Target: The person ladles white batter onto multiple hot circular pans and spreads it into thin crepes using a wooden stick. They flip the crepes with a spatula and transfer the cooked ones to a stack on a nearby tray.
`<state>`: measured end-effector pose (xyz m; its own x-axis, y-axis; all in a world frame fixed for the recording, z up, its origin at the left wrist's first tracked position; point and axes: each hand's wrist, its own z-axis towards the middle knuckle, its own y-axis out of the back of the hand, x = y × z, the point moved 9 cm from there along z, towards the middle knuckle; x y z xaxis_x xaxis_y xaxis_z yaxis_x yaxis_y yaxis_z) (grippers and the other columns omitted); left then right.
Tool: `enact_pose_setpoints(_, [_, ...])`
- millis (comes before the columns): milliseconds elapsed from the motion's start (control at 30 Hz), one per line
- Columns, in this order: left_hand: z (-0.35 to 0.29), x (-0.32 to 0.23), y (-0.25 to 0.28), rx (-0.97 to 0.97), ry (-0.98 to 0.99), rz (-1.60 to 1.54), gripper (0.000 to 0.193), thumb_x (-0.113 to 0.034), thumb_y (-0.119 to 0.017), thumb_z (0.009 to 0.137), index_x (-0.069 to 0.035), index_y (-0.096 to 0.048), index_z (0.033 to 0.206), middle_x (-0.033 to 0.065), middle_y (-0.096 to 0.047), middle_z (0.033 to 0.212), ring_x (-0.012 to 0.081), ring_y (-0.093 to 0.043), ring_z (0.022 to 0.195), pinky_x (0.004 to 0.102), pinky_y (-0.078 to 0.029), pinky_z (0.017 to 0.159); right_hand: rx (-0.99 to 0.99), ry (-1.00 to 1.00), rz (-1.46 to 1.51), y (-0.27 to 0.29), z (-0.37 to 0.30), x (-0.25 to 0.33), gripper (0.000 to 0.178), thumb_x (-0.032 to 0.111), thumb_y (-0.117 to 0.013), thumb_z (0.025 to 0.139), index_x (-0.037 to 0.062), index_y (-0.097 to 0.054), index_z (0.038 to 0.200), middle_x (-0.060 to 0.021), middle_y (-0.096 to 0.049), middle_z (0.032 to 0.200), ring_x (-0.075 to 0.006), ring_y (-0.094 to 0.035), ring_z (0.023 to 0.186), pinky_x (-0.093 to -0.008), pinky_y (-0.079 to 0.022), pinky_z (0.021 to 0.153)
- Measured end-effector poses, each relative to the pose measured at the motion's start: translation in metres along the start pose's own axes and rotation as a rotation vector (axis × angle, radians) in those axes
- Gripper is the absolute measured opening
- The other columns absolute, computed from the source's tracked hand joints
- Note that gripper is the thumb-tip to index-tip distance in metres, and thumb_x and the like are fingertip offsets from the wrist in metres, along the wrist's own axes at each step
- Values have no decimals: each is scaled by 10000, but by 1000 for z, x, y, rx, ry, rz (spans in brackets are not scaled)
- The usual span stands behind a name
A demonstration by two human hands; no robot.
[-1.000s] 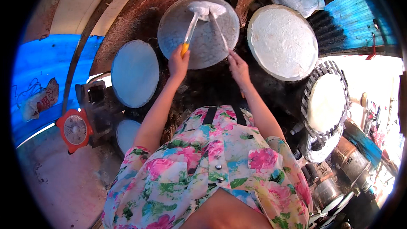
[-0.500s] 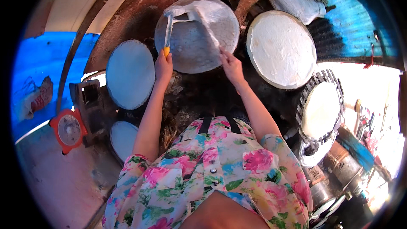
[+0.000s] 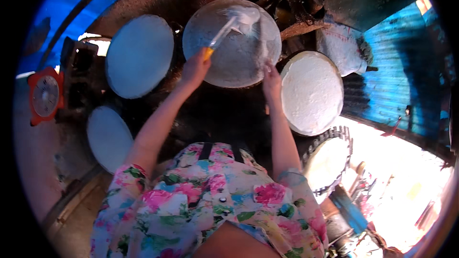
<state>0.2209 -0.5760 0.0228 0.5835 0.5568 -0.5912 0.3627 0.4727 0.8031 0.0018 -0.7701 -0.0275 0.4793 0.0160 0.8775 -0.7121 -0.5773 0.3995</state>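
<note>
My left hand (image 3: pixel 196 70) is closed round the yellow handle of a long, pale-bladed spatula (image 3: pixel 223 34). The blade slants up and right over a round grey griddle (image 3: pixel 224 72), its tip touching a mass of wet white batter (image 3: pixel 246 18). At the griddle's lower right, my right hand (image 3: pixel 272 83) pinches the near end of a long, thin, whitish strip (image 3: pixel 263 40). That strip runs upward beside the batter; whether it is a coated stick or a sheet edge I cannot tell.
Large pale discs stand around me: one far left (image 3: pixel 139 57), one nearer left (image 3: pixel 110 138), and a white-topped one (image 3: pixel 313 93) at right. A dark-rimmed round (image 3: pixel 327 162) lies nearer right. An orange fan (image 3: pixel 46 95) stands at left, a white sack (image 3: pixel 339 45) at far right.
The view has turned, shifting the surroundings. My left hand's spatula now tilts rightward instead of standing nearly upright. The white batter has moved to the right, bunched closer to the strip.
</note>
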Motion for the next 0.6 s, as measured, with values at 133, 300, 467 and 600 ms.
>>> enact_pose_setpoints(133, [-23, 59, 23, -38, 121, -22, 338, -147, -603, 871, -75, -507, 1188, 212, -629, 847, 396, -637, 795, 457, -489, 660, 143, 142, -24, -40, -10, 40, 384, 240, -582, 947, 120, -569, 1312, -149, -682, 1119, -148, -632, 1027, -285, -482, 872])
enact_pose_setpoints(300, [-47, 84, 47, 15, 271, -334, 343, -131, -616, 861, -43, -490, 1167, 237, -627, 927, 411, -617, 858, 465, -491, 695, -14, 87, -51, 0, -10, 6, 373, 210, -597, 939, 128, -581, 1303, -165, -692, 1069, -162, -665, 934, -306, -508, 825])
enact_pose_setpoints(467, [-12, 12, 24, -69, 117, -362, 354, -133, -623, 856, -29, -489, 1167, 231, -634, 929, 373, -637, 881, 443, -496, 709, 102, 270, -82, -54, -15, 55, 351, 196, -597, 939, 107, -601, 1278, -138, -706, 992, -145, -658, 835, -312, -514, 779])
enact_pose_setpoints(600, [2, 41, 3, -56, 25, -73, 281, -165, -603, 890, -71, -497, 1133, 194, -612, 801, 402, -632, 769, 436, -480, 643, 30, 158, 56, -15, 22, 35, 341, 199, -605, 934, 98, -616, 1259, -113, -710, 951, -109, -597, 700, -284, -497, 676])
